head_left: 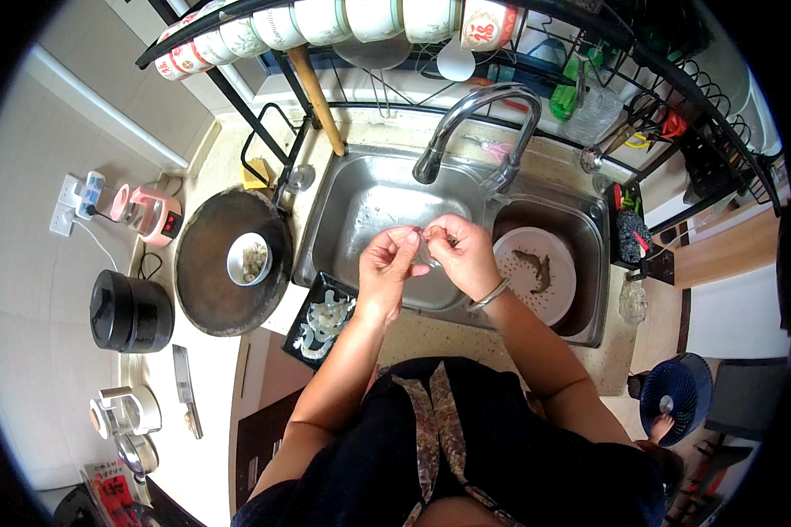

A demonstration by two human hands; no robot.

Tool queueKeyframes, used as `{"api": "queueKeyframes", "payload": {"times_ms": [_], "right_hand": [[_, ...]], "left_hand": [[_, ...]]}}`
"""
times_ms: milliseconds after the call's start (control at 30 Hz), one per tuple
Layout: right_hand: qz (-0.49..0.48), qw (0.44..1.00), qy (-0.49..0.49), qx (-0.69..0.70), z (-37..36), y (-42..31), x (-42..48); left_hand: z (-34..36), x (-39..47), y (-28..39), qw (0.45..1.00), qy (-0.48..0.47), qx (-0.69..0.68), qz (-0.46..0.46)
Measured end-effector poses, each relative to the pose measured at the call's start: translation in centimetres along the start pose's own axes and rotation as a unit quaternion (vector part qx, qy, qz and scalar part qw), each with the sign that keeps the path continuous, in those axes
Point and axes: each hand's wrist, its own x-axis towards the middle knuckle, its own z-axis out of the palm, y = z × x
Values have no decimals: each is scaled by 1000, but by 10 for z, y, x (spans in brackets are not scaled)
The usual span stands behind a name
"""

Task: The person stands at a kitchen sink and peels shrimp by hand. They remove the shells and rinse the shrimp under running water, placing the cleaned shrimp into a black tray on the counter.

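Note:
My left hand (392,263) and my right hand (458,253) meet over the large steel sink basin (382,191), a small translucent shrimp (427,253) pinched between their fingertips. A bracelet is on my right wrist. Inside the smaller basin at the right, a white colander (511,290) holds a few dark unpeeled shrimp (542,271). Peeled, greyish shrimp (326,319) lie in a black tray (290,339) left of my left forearm. Further left, a white bowl (234,260) with pale bits stands on a round dark board (204,277).
A chrome faucet (474,99) arches above the sink, below a black rack with cups (369,20). On the left counter are a cleaver (183,375), a black cooker (132,309) and a pink kettle (158,211). A blue fan (695,388) and part of another person (661,428) are at lower right.

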Motion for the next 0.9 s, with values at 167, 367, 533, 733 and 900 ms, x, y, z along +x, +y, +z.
{"api": "queueKeyframes", "payload": {"times_ms": [167, 367, 533, 733, 900], "right_hand": [[-125, 982, 20, -141, 6, -15, -2], [-143, 985, 13, -97, 9, -9, 0], [32, 975, -60, 212, 6, -21, 5], [191, 919, -77, 337, 1, -39, 9], [65, 994, 68, 48, 13, 2, 1]], "left_hand": [[-3, -4, 5, 992, -14, -65, -110], [-11, 2, 6, 982, -47, -121, -135], [-8, 6, 2, 983, -49, -140, -111], [-9, 6, 2, 982, -64, -153, -93], [2, 1, 22, 965, -23, -218, -143]]}}
